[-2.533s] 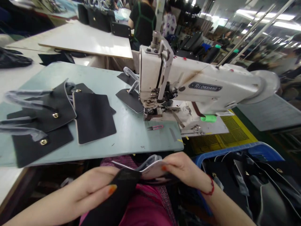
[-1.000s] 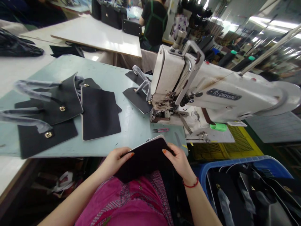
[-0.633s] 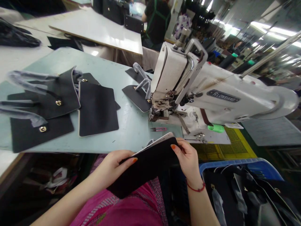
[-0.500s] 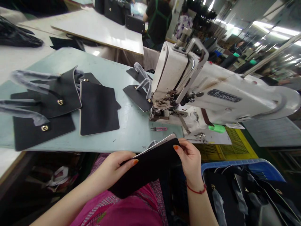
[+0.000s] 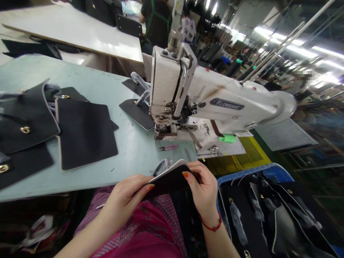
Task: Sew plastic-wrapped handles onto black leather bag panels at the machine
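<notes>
Black panel [image 5: 169, 182] tips flatter vs earlier; L hand [image 5: 128, 193] & R hand [image 5: 203, 187] fingers clamp opp. ends of it, prob. to steady it.

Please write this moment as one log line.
left hand: holds flat black leather-like panel | right hand: holds its other end | nearby: white metal sewing machine, pink-handled snips on pale-green table

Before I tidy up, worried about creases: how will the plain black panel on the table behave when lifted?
The plain black panel looks thin, so probably light. Its straight edges suggest moderate stiffness, though it may flex. Lying flat, it seems unlikely to roll.
</notes>
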Tool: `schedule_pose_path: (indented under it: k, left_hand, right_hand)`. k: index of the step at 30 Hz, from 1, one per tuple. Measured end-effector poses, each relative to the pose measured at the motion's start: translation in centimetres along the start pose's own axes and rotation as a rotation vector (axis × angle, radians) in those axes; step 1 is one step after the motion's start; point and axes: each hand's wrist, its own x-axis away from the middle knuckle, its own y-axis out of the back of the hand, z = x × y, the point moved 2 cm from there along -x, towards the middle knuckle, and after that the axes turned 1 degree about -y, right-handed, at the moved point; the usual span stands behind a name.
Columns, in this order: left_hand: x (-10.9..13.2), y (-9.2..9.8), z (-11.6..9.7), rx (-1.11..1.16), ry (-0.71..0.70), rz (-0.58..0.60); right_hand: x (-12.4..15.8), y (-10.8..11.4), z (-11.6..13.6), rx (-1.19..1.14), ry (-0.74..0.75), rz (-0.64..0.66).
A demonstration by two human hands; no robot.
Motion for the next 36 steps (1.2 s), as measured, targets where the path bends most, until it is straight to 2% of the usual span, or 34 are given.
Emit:
schedule_pose_path:
  k: [4, 9, 16, 21, 36]
  left_hand:
    - [0.5, -0.1, -0.2, -0.034, -0.020, -0.045]
    - [0.7, -0.2, -0.4, -0.021, 0.055, 0.023]
    - [-1.5, -0.9, -2.6, -0.008, 0.023, -0.002]
    - [-2.4, -1.3, -3.5, 0.005, -0.003, -0.060]
    - [-1.7, -1.6, -2.6, 0.058, 0.097, -0.083]
  right_hand:
    - [0.2, 0.1, 0.3, 0.029, 0.023, -0.016]
    - [0.3, 0.1, 0.5, 0.015, 0.021, -0.023]
    - [0.6, -0.5, 1.3, -0.012, 0.063, 0.049]
    - [0.8, -0.5, 1.6, -0.001, 0.027, 0.061]
    - [1.4, -0.4, 1.5, -0.021, 0.048, 0.129]
